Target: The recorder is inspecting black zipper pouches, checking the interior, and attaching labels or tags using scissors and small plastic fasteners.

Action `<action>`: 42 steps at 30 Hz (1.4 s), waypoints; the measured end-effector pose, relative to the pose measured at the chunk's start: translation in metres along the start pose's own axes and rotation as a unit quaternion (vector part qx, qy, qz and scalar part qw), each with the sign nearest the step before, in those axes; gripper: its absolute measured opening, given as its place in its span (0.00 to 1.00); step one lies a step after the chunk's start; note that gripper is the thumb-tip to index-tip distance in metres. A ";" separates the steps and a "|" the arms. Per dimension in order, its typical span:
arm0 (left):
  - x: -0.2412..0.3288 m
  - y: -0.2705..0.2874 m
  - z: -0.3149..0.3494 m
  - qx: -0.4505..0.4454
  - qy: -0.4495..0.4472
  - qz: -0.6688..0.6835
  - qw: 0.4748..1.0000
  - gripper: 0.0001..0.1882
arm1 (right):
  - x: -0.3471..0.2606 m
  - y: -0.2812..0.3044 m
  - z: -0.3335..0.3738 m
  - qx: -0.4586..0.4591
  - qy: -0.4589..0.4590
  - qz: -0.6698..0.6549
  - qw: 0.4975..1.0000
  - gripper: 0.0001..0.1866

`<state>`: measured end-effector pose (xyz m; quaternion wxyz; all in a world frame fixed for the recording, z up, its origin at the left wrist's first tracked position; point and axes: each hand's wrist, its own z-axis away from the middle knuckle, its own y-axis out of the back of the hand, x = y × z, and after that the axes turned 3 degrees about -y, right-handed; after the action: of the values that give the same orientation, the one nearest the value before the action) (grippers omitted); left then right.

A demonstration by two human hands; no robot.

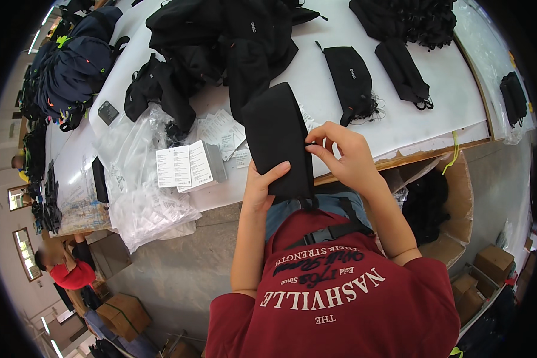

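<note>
A long black fabric pouch (277, 134) is held upright in front of my body, just over the table's near edge. My left hand (264, 182) grips its lower left side, the thumb lying across the face and the fingers hidden behind. With thumb and fingertips pinched together, my right hand (337, 149) holds the pouch's right edge; whether a zipper pull is between the fingertips is too small to tell. Beyond it on the table lie a finished-looking black pouch (349, 80) with a small pale mark and another black pouch (403, 71) with cord loops.
A heap of black pouches (221, 42) covers the table's far middle. Printed white cards (188, 167) are stacked left of my hands, beside clear plastic bags (140, 179). Dark backpacks (74, 65) pile at far left. An open carton (453, 209) stands below right. A person (71, 268) sits at lower left.
</note>
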<state>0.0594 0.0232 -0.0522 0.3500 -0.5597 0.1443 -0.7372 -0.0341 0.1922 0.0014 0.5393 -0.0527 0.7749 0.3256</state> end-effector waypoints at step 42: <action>0.048 0.012 0.003 -0.050 -0.284 -0.296 0.911 0.17 | 0.004 0.041 0.010 -0.023 0.005 -0.049 0.998 0.18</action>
<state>0.0602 -0.0175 -0.0233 0.1133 -0.7793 -0.0967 -0.6087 -0.0454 0.2315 0.0142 0.5497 -0.1050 0.7660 0.3165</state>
